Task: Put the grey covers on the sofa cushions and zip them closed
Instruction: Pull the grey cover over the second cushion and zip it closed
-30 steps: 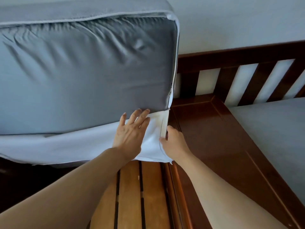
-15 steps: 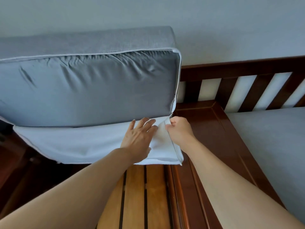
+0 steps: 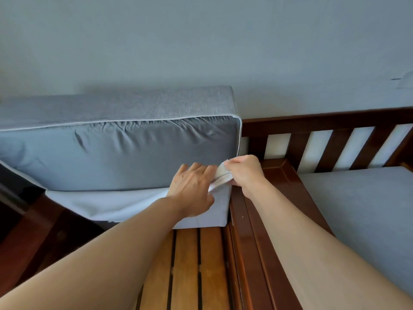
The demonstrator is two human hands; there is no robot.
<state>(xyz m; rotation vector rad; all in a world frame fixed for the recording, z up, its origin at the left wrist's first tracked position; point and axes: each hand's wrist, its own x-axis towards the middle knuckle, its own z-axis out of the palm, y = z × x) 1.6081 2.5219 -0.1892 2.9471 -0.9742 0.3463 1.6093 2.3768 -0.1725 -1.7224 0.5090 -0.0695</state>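
Head view, change: my right hand (image 3: 244, 170) has risen from the cushion's lower corner to the cover's open corner, and its fingers now pinch the folded white flap (image 3: 221, 175).
Left hand (image 3: 192, 189): fingers straight, pressing flat on the cushion (image 3: 138, 204) as before.
Cover (image 3: 120, 153): grey, drawn over most of the cushion; white strip below is bare.
Meaning: I judge zipping is about to start.
Edges: sofa frame (image 3: 274, 175) just beside my right hand.
Room: slats (image 3: 185, 265) open below.

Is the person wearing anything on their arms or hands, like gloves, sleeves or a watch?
Nothing shows. The left hand and the right hand are bare, with no gloves, rings or watch visible, and both forearms are uncovered to the picture's edge, no sleeve in view.
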